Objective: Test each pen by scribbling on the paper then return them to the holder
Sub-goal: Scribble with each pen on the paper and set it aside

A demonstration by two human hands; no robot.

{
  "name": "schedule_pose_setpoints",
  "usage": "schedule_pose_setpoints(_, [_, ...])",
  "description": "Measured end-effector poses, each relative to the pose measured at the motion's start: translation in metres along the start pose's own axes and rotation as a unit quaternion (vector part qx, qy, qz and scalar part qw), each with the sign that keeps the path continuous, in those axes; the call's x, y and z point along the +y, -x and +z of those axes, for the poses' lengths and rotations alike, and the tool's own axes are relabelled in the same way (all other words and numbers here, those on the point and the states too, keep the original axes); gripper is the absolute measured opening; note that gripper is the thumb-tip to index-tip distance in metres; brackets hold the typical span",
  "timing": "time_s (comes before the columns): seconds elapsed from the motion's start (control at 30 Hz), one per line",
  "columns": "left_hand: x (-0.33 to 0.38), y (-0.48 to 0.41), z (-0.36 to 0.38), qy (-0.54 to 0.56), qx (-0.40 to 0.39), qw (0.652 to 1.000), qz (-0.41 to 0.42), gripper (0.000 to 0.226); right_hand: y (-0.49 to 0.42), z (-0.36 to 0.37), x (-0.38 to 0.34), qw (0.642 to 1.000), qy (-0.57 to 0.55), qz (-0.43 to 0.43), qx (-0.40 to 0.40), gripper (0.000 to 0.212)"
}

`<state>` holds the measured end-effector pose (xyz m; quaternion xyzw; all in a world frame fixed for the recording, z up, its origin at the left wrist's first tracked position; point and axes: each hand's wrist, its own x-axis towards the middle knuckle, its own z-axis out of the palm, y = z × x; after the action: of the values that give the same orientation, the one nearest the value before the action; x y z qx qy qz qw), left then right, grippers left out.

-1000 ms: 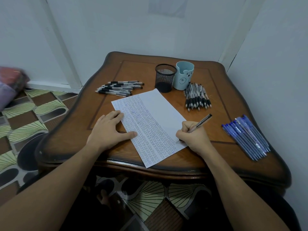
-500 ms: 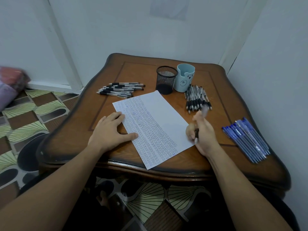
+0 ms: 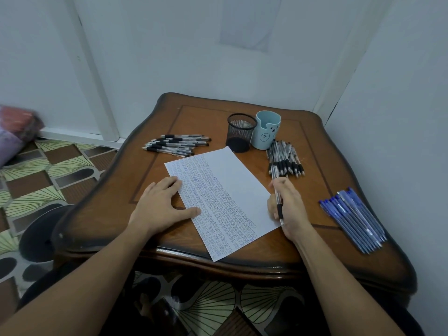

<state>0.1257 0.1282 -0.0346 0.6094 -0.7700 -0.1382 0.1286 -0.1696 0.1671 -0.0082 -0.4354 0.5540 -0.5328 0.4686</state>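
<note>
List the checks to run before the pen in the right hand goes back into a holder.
1. Grip: right hand holds the pen: ok.
2. Tip clear of the paper: cannot tell.
3. Sheet: left hand flat on its left edge: ok.
4. Target: mesh holder upright, mouth open: ok.
5. Alternative: blue bear cup upright: ok.
6. Low straight path to the cup: not ok, the black-grip pen pile lies in between; probably lift over it.
</note>
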Motion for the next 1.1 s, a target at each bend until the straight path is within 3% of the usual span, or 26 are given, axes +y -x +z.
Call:
schedule_pose_setpoints(0.3, [0.002,0.002,-0.001,-0.002,0.000,1.000,-0.002,0.130,-0.028,-0.003,-0.019,0.988,0.077,0.131,-0.014,0.021])
schedule_pose_setpoints(0.43, [0.003,0.002,-0.002,-0.002,0.003,1.000,-0.005,0.128,-0.068,-0.017,-0.046,0.980,0.167,0.067,0.084,0.021])
schedule_pose_setpoints(0.5, [0.003,0.002,-0.004,-0.003,0.000,1.000,-0.007,0.135,-0.092,-0.026,-0.052,0.963,0.240,0.035,0.117,0.032])
schedule_pose_setpoints(0.6, [0.004,0.002,-0.005,-0.007,0.000,1.000,-0.009,0.139,-0.116,-0.028,-0.059,0.939,0.325,0.024,0.109,0.041])
schedule_pose_setpoints(0.93, [0.004,0.002,-0.006,-0.010,0.000,1.000,-0.008,0.129,-0.147,-0.021,-0.056,0.842,0.534,0.017,0.073,0.028])
schedule_pose_setpoints(1.1, [0.005,0.002,-0.006,0.000,0.007,1.000,-0.005,0.132,-0.136,-0.025,-0.055,0.844,0.531,-0.013,0.078,0.036])
